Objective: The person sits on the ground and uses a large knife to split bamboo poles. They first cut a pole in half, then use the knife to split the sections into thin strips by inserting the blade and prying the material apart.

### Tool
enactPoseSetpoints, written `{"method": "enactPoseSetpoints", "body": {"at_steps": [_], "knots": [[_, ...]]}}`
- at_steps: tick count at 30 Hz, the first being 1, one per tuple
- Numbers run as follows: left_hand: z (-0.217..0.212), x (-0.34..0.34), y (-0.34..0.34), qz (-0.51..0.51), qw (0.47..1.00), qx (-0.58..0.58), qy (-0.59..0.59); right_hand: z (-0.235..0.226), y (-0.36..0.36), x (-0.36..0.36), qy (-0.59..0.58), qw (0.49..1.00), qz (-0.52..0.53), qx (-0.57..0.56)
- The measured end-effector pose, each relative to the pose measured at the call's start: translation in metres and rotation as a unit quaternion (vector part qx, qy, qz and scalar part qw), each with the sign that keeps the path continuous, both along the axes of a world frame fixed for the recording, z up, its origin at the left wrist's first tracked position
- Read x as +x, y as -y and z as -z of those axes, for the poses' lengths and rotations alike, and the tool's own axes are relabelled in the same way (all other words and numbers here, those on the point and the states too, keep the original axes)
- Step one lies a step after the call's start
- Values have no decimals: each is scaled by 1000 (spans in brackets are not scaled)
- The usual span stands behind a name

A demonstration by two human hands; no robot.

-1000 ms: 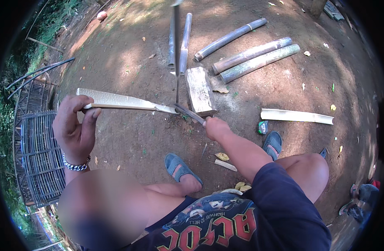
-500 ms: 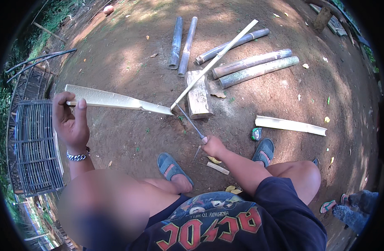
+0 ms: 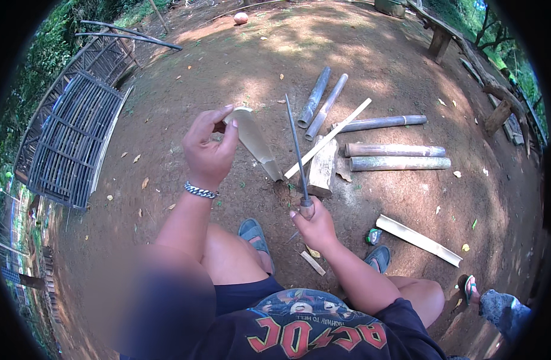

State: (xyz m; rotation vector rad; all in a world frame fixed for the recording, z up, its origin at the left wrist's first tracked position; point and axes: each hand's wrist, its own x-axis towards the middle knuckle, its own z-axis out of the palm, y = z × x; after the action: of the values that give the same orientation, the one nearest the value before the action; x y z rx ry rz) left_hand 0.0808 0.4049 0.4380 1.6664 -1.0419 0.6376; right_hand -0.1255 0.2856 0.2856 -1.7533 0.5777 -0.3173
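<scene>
**Bamboo splitting: one slat in hand, several poles uncut**

The left hand (image 3: pixel 208 150) gripped the upper end of a pale, flat split-bamboo slat (image 3: pixel 255 141) at centre frame, fingers and thumb pinching it, the lower end slanting down toward a weathered wooden chopping block (image 3: pixel 322 170) on the bare dirt ground (image 3: pixel 167 90). The right hand (image 3: pixel 314 225), just below centre, was closed tight round the handle of a long dark machete blade (image 3: pixel 296 147), held point-up and nearly vertical, just right of the slat; blade and slat looked apart, though the gap was hard to read.

Done, by the look of it: a thin pale bamboo strip (image 3: pixel 329 137) lay across the block, a wider pale split piece (image 3: pixel 418 240) lay at lower right, and small offcuts (image 3: pixel 312 262) sat between the blue sandals (image 3: pixel 254 231).

Left, as judged: two grey-green bamboo poles (image 3: pixel 320 105) above the block and three more round poles (image 3: pixel 395 153) to the right appeared whole. The held slat seemed mid-trim. A woven bamboo fence panel (image 3: pixel 71 141) lay at left.
</scene>
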Motion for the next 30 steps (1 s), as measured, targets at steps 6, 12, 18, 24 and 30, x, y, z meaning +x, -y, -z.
{"method": "enactPoseSetpoints", "body": {"at_steps": [6,12,18,24,30], "knots": [[12,-35,8,57,998,-25,-5,-88,-21,-36,100,993,-66,12],[11,-51,7,81,992,-1,91,-112,-32,-44,73,994,-67,-42],[14,-56,6,80,993,4,89,-107,-35,-46,65,994,-65,-54],[12,-68,1,76,993,17,87,-111,-37,-46,84,993,-62,-60],[14,-71,2,72,994,6,80,-119,-37,-47,76,993,-81,-37]]}}
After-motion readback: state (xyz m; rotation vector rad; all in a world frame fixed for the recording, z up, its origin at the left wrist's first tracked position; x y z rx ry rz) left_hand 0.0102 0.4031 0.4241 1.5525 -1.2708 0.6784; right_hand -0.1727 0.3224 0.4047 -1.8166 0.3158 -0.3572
